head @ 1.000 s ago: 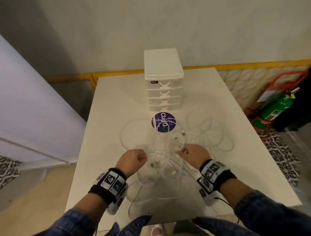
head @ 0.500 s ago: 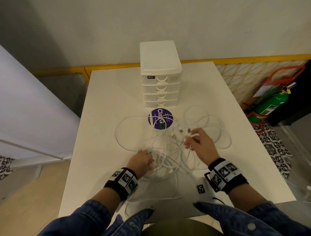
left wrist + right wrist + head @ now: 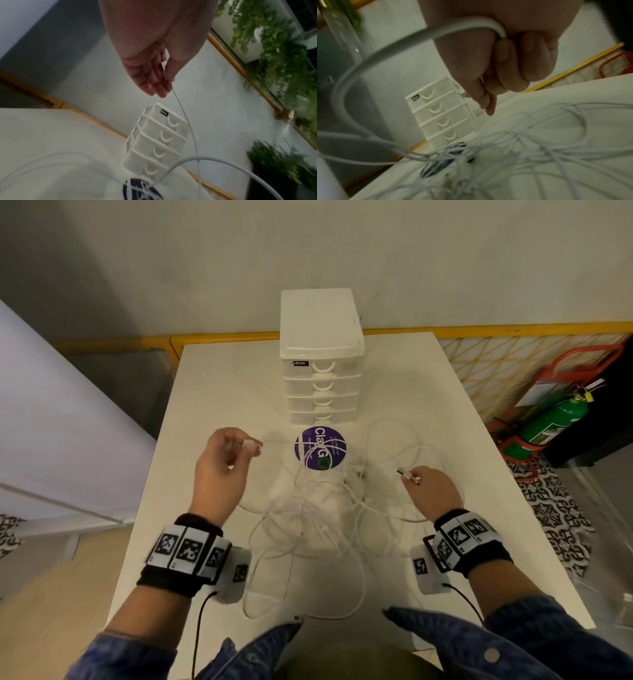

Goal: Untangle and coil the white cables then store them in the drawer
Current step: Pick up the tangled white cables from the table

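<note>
A tangle of white cables (image 3: 318, 508) lies on the white table (image 3: 219, 392) in front of a white drawer unit (image 3: 322, 361) whose drawers are all closed. My left hand (image 3: 236, 445) is raised left of the pile and pinches a cable end between thumb and fingers, the cable (image 3: 185, 119) running down from it to the pile. My right hand (image 3: 416, 477) is low at the pile's right side, curled round another white cable (image 3: 436, 31), whose metal plug (image 3: 406, 473) sticks out past the fingertips.
A round purple sticker (image 3: 320, 447) sits under the cables in front of the drawer unit (image 3: 440, 115). A green fire extinguisher (image 3: 551, 422) stands on the floor to the right. Yellow railing (image 3: 479, 330) runs behind the table. Green plants (image 3: 283, 67) show in the left wrist view.
My left hand rose from the pile and moved left and forward, lifting a cable end. My right hand stays at the pile's right side, still holding its cable end.
</note>
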